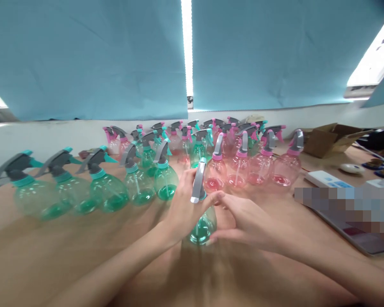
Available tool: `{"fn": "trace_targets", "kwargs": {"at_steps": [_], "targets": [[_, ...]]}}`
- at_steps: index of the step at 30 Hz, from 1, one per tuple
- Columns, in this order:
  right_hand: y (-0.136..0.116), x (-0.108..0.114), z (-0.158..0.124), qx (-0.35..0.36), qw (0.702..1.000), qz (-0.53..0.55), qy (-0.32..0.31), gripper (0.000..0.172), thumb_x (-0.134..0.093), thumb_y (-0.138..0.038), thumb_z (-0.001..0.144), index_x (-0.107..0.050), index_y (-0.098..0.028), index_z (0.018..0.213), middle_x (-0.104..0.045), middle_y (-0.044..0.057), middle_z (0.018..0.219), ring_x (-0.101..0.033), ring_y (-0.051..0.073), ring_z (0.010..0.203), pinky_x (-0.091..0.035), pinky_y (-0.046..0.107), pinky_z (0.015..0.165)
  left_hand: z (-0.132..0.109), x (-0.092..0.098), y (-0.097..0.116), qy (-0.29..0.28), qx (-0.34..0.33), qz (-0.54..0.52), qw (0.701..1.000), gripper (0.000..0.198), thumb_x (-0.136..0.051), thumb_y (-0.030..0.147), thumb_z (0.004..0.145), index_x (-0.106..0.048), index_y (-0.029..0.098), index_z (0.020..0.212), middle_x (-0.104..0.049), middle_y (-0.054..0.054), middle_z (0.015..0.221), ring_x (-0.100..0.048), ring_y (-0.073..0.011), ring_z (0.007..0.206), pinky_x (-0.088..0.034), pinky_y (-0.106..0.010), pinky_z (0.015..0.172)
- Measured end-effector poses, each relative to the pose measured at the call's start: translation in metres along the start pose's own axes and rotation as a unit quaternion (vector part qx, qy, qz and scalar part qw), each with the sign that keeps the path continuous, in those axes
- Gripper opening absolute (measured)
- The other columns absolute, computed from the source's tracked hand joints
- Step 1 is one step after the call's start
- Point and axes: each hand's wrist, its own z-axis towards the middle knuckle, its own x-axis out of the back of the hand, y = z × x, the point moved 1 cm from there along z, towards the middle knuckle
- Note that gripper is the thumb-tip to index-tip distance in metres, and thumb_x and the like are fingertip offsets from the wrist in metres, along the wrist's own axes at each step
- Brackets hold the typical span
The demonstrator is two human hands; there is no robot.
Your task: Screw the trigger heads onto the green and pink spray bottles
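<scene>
A green spray bottle with a grey and teal trigger head stands upright on the near side of the table between my hands. My left hand is wrapped round its neck, just under the spray head, with the thumb reaching across to the right. My right hand grips the bottle from the right, fingers at the upper side and one digit low by the base. Some of its fingertips are hidden behind the bottle. A little green tint shows at the bottom of the bottle.
Green spray bottles line the left, and pink spray bottles stand right of centre, with more behind. At the right are an open cardboard box, a white mouse, a white device and a partly blurred flat dark object.
</scene>
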Motion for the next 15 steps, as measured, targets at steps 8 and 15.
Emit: {"fn": "trace_targets", "kwargs": {"at_steps": [8, 15], "targets": [[-0.015, -0.027, 0.013, -0.002, 0.992, 0.021, 0.126, 0.051, -0.069, -0.049, 0.085, -0.048, -0.025, 0.125, -0.064, 0.009, 0.119, -0.061, 0.029, 0.110, -0.051, 0.044, 0.088, -0.003, 0.008, 0.000, -0.037, 0.056, 0.009, 0.998, 0.068, -0.076, 0.049, 0.074, -0.045, 0.022, 0.129, -0.052, -0.012, 0.123, -0.058, -0.0289, 0.108, -0.050, -0.048, 0.091], [-0.003, -0.025, 0.028, -0.068, 0.987, -0.039, 0.141, 0.049, -0.067, -0.050, 0.084, -0.052, -0.021, 0.121, -0.063, 0.012, 0.110, -0.061, 0.032, 0.104, -0.052, 0.045, 0.080, -0.045, 0.031, -0.042, 0.010, -0.020, 0.069, 0.997, 0.030, -0.052, 0.039, 0.094, -0.050, 0.021, 0.119, -0.059, -0.009, 0.115, -0.060, -0.0233, 0.108, -0.053, -0.041, 0.090]]}}
